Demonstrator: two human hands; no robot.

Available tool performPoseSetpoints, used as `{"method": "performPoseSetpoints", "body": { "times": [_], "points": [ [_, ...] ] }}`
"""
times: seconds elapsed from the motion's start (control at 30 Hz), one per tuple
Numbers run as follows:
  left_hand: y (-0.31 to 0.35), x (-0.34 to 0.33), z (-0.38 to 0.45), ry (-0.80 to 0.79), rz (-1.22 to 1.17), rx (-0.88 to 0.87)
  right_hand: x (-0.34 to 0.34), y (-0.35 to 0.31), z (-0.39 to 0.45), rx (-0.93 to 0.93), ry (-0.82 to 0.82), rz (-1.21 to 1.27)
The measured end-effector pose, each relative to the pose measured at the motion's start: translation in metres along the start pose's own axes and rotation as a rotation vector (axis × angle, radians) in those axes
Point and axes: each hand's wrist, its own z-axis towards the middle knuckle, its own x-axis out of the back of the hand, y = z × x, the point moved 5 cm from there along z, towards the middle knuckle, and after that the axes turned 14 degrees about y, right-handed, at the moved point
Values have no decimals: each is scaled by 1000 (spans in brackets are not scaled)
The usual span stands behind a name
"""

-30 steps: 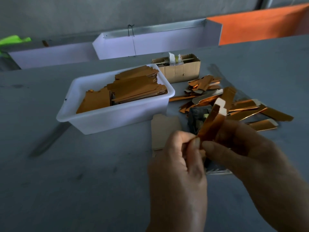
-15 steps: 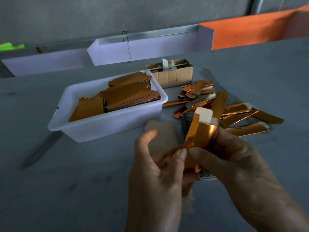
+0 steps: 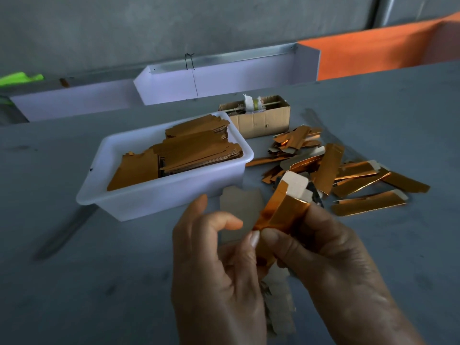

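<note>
A small copper-foil carton (image 3: 283,210) is held upright between both hands in the lower middle, its top flaps open and its pale inside showing. My right hand (image 3: 331,265) grips the carton's right side, thumb on its front. My left hand (image 3: 219,270) pinches the carton's lower left edge with curled fingers. A pile of folded foil cartons (image 3: 348,170) lies on the grey table (image 3: 87,282) behind my hands. A white plastic tub (image 3: 159,195) to the left holds stacks of flat foil blanks (image 3: 194,150).
A small brown cardboard box (image 3: 261,118) stands behind the tub. Flat pale card pieces (image 3: 239,202) lie under my hands. White trays (image 3: 224,78) and an orange panel (image 3: 373,53) line the table's far edge.
The flat foil blank has been opened into a box shape between my hands. My left hand shifted lower on it and the view has tilted a little.
</note>
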Motion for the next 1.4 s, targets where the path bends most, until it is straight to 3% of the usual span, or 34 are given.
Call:
{"method": "performPoseSetpoints", "body": {
  "times": [0.1,0.37,0.43,0.57,0.7,0.9,1.0,1.13,1.27,1.4],
  "points": [
    [1,1,3,12,17,-74,-4,0,0,10,-14,15],
    [-5,1,8,-28,-33,52,-3,-1,1,31,-30,6],
    [-8,2,10,-113,-55,123,-2,-1,1,48,-24,-12],
    [-17,0,19,-354,-200,453,1,-1,2,74,-48,-54],
    [-13,0,23,-456,-138,405,1,0,2,50,-33,-68],
    [-22,0,20,-556,-114,500,-2,-6,4,-30,-97,-127],
    [-41,5,20,-446,-22,429,19,-8,31,-80,99,-50],
    [-73,11,30,-180,450,134,68,-1,86,-172,342,36],
    [-98,-7,32,-302,665,165,107,22,114,-255,458,-171],
    [-111,-32,29,-415,544,288,86,10,83,-125,577,-194]
  ]
}}
